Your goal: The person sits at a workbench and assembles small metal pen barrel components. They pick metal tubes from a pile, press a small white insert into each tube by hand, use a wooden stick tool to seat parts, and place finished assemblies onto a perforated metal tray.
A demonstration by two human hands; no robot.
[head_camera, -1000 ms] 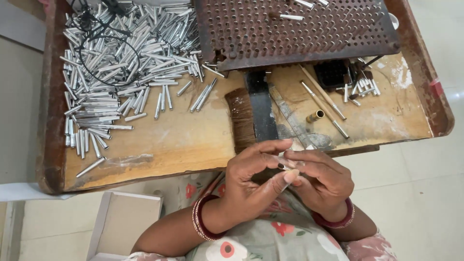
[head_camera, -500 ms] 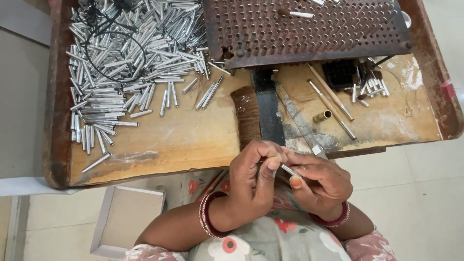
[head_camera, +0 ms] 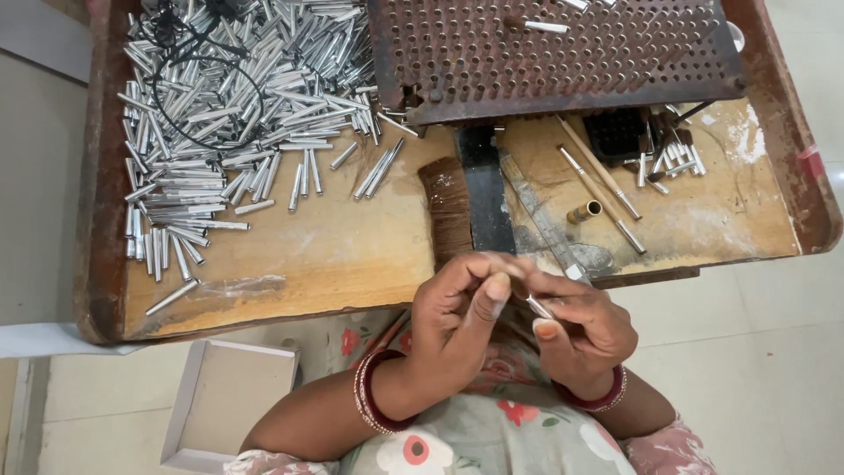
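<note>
Left hand (head_camera: pixel 462 312) and right hand (head_camera: pixel 585 330) have drawn closer at the tray's near edge (head_camera: pixel 264 321), both now pinching one small metal tube (head_camera: pixel 538 306).

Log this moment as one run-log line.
left hand: pinching small metal tube | right hand: pinching same tube | where: over near edge of wooden tray | nearby: tube pile, perforated plate, brush

Shiny metal tubes (head_camera: pixel 237 114), rusty perforated plate (head_camera: pixel 563 53), worn wooden tray (head_camera: pixel 325 255).
</note>
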